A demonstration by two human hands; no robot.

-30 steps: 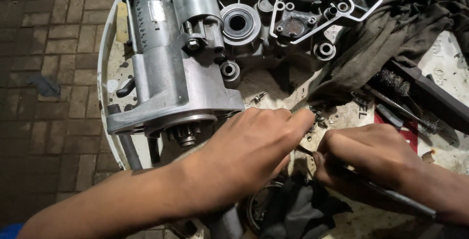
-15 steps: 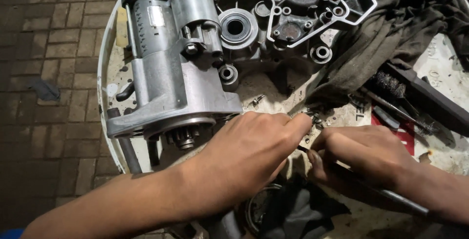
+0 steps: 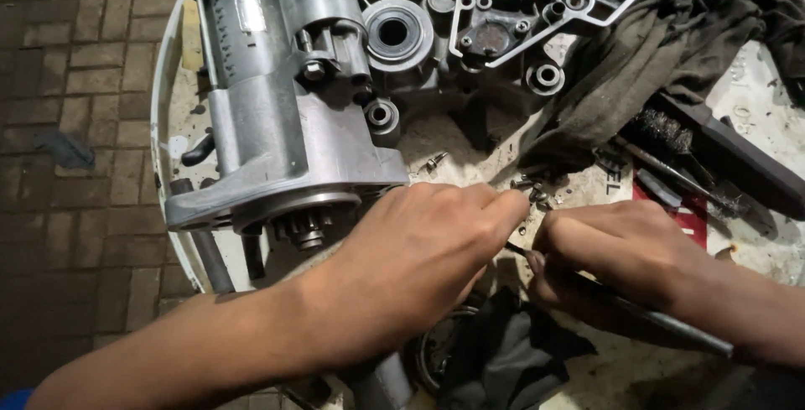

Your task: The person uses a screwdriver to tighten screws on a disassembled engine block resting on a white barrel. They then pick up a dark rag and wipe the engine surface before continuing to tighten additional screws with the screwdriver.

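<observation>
Just below the starter motor [image 3: 285,108], our left hand [image 3: 419,259] reaches across with its fingers [image 3: 503,209] drawn together at the tips, pinching at a small cluster of screws [image 3: 537,192]; we cannot tell whether one is actually held between them. Right of that, our right hand [image 3: 620,251] is curled closed around a thin dark tool [image 3: 646,318], whose shaft runs back along the wrist and whose tip points toward the left fingertips. The two hands sit just beside each other, nearly touching.

Nearer the motor's lower right corner lies a single loose bolt [image 3: 436,160] on the dirty white bench [image 3: 755,108]. Right of the motor's upper part stands a grey engine casing [image 3: 495,24] with round bores and a pale gasket outline. Further right of the motor a dark rag [image 3: 646,66] is draped against the casing, and beyond it lies a wire brush [image 3: 679,146]. Below the motor, under our hands, sits a black cloth [image 3: 511,360]. Left of the motor is a brick floor [image 3: 67,125].
</observation>
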